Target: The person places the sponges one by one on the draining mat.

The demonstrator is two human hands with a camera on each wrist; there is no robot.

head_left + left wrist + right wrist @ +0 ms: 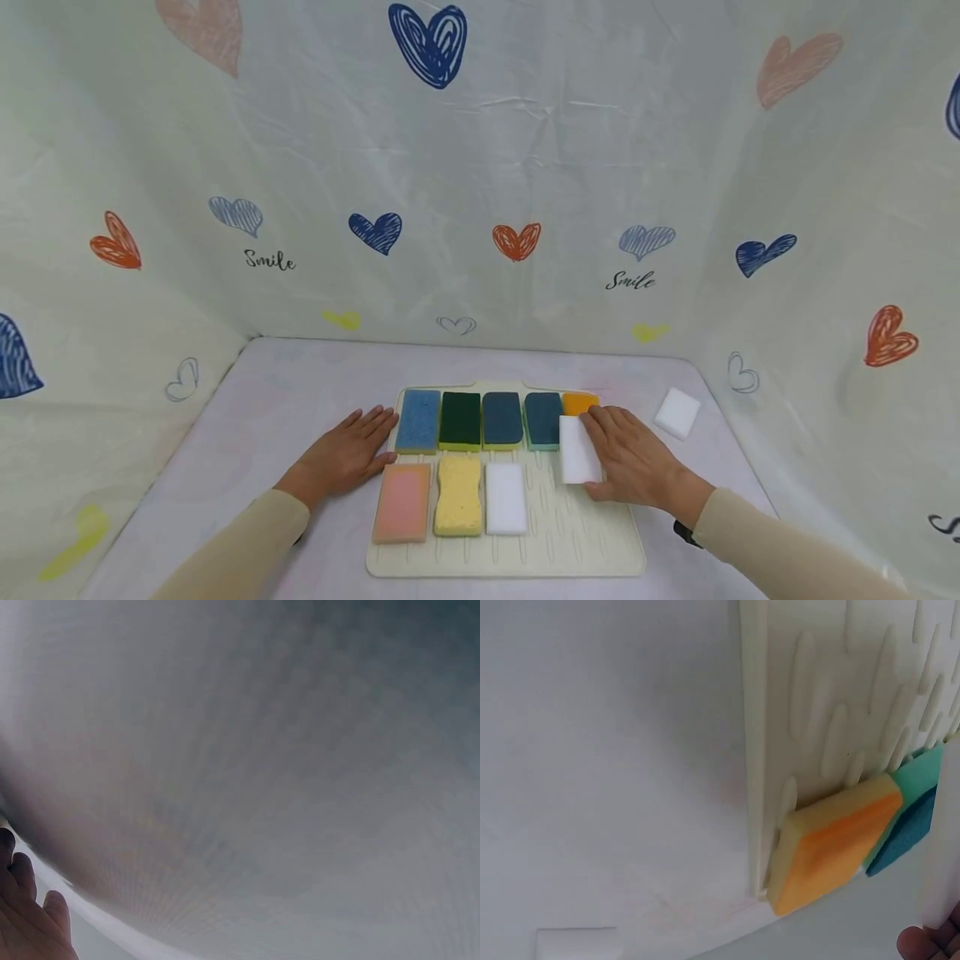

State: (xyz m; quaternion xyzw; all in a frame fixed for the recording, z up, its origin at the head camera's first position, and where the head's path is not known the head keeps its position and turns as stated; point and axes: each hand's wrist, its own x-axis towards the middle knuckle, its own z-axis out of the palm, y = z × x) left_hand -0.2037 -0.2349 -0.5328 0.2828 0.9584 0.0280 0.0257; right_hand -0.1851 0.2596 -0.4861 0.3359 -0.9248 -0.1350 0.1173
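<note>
My right hand (633,457) holds a white sponge (580,450) by its right side, over the right part of a cream ridged tray (570,550). In the right wrist view, that white block (943,840) is seen edge-on above the fingertips. Behind it in the back row is an orange sponge (581,403), partly hidden. My left hand (347,452) lies with fingers extended at the tray's left edge, fingertips by a blue sponge (417,421). Also in the back row are a dark green sponge (460,420) and two blue-grey sponges (502,419).
The front row has a pink sponge (402,502), a yellow wavy-sided sponge (458,497) and a white sponge (507,498). Another white block (678,413) lies on the table (330,375) right of the tray. Heart-patterned sheeting (555,167) encloses the back and sides.
</note>
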